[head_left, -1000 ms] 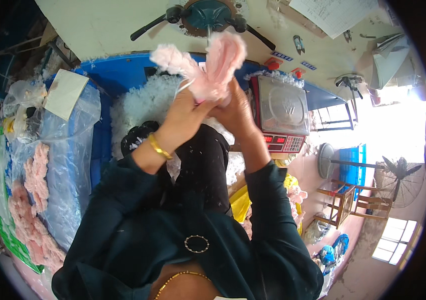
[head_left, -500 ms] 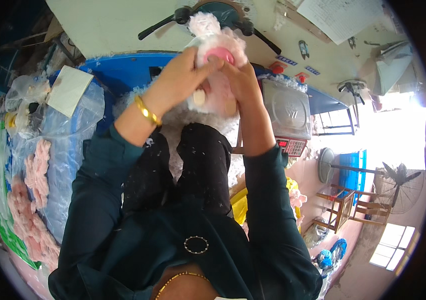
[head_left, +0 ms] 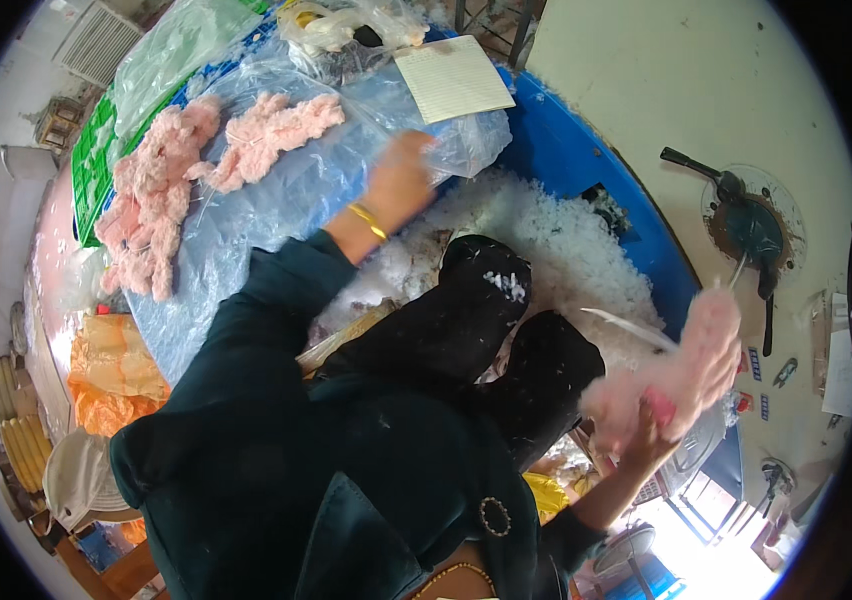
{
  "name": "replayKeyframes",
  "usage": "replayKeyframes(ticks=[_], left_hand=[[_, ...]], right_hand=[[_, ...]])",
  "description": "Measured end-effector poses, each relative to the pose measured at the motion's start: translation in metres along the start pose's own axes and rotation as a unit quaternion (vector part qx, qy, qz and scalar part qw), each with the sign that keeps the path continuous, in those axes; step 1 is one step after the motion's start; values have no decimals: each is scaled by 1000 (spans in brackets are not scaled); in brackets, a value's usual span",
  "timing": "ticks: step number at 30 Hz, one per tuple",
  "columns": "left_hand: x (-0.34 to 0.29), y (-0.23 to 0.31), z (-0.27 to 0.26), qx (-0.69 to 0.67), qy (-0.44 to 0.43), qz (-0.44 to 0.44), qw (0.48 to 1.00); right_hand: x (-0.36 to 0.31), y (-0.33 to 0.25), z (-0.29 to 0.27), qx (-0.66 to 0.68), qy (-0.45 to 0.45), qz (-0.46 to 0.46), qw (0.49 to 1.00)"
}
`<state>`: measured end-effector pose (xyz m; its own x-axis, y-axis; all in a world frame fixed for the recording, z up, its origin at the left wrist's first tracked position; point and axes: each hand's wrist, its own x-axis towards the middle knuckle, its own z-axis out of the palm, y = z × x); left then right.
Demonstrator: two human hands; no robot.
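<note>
My right hand (head_left: pixel 654 432) grips a fluffy pink plush toy (head_left: pixel 694 365) with a brighter pink patch, held at the right between my knees and the workbench. A thin whitish strip (head_left: pixel 634 328) shows beside the toy; what it is I cannot make out. Smeared by motion, my left hand (head_left: pixel 401 188) is over the edge of a clear bluish plastic sheet (head_left: pixel 276 225), near a lined paper pad (head_left: pixel 454 78). Its fingers are too blurred to read. On the sheet lie limp pink plush skins (head_left: pixel 274 138), with a larger heap (head_left: pixel 158 195) further left.
White stuffing fluff (head_left: pixel 586 240) fills the blue bin (head_left: pixel 571 145) around my knees. A dark-handled device (head_left: pixel 749 230) sits on the pale workbench (head_left: pixel 636 60), with small snips (head_left: pixel 785 373) nearby. An orange sack (head_left: pixel 116 365) stands at the left.
The view has swung left. My left hand has let go of the plush toy and moved over to the plastic sheet. My right hand alone now holds the toy, off to the right.
</note>
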<state>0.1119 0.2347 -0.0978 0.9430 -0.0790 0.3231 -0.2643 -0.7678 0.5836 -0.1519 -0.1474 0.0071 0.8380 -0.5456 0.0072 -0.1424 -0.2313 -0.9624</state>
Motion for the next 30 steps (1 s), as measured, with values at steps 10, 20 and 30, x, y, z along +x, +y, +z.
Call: replayKeyframes(ticks=[10, 20, 30], left_hand=[[31, -204, -100, 323, -122, -80, 935], [-1, 82, -36, -200, -418, 80, 883], [-35, 159, -22, -566, -603, -26, 562]], right_hand=[[-93, 56, -131, -398, -240, 283, 839], [19, -48, 127, -288, -290, -263, 874], [19, -27, 84, 230, -301, 45, 924]])
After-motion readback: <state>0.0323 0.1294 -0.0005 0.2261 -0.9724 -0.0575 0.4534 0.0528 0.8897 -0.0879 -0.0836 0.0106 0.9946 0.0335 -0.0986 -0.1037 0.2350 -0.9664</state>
